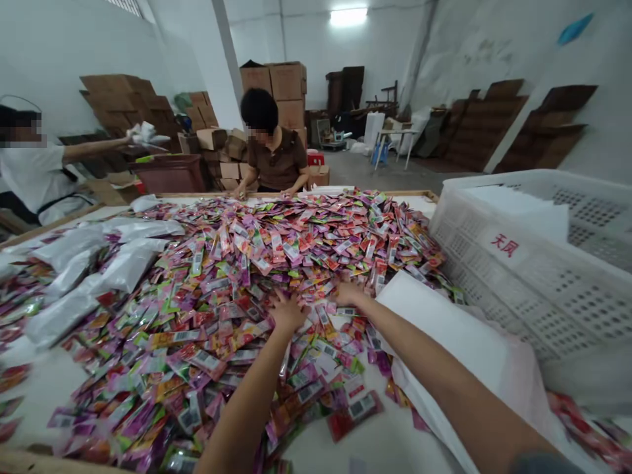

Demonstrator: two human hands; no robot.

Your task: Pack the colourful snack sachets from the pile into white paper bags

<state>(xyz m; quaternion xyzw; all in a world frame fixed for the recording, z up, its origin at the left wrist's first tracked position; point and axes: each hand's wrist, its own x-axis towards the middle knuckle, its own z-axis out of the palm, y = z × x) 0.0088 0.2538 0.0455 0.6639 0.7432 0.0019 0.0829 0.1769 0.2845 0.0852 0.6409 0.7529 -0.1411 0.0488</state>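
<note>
A broad heap of small flat snack packets [296,243], pink, purple, red, orange and green, covers much of the white table. My left hand [287,312] reaches into the near side of the heap with its fingers spread over the packets; nothing shows in its grasp. To its right, my right hand [349,294] touches the same heap, and its fingers are mostly hidden and blurred. Under my right forearm lies a white sheet or bag [444,322]. One red packet [354,416] lies on the table surface between my arms.
A white perforated crate [523,263] stands at the right. Filled white bags [128,263] lie on packets at the left. A person [274,155] is across the table, hands at its far edge; another person [34,164] at far left holds something white. Cardboard boxes [286,82] are stacked behind.
</note>
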